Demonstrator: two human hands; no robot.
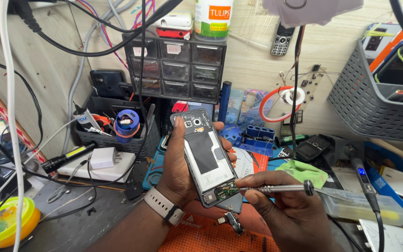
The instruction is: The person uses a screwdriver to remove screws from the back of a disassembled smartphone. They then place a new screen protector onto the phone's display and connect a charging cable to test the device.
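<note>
— What's going on at the bench?

— The left hand (181, 163) is holding an opened phone (205, 156) upright over the orange mat (201, 235), fingers wrapped round both edges, back cover off, insides facing up. The right hand (288, 212) is pinching a slim metal screwdriver (276, 188), its tip resting on the small green board at the phone's lower end.

— So which stage is it?

— I'd say a screw on that bottom board is being worked. The tip needs keeping square in the screw head, with light pressure.

— And the hands' pose?

— Left wrist, with its white watch (165, 206), is bending back to tilt the phone; the right hand is lying low, closed round the screwdriver, which is pointing left
</note>
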